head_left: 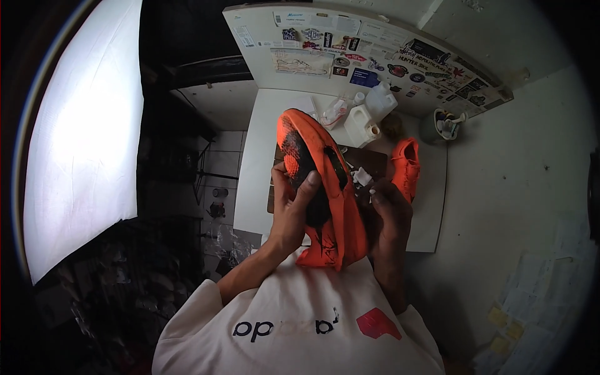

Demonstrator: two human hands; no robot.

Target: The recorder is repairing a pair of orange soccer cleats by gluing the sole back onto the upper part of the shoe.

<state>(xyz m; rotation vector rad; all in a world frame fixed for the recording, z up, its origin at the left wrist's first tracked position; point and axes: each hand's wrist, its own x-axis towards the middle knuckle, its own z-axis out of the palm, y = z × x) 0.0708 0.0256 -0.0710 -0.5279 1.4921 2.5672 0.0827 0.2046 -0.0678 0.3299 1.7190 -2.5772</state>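
Note:
An orange shoe [325, 194] with a dark patch on its sole stands tilted up in front of me, gripped in my left hand [290, 212] with the thumb pressed on the dark part. A long dark opening shows along the shoe's upper half. My right hand [390, 222] is beside the shoe on the right, its fingers pinched at a small white piece [372, 192] too small to name clearly. Behind the hands, white scraps [361, 177] lie on a dark brown board [372, 156]. A second orange shoe [405, 159] rests to the right, partly hidden behind my right hand.
The white table [269, 109] carries plastic jugs [361, 126], a small bottle [334, 112] and a container of tools [446, 125], backed by a sticker-covered panel [294, 22]. A bright light panel [81, 131] stands at the left, a wall [519, 187] at the right.

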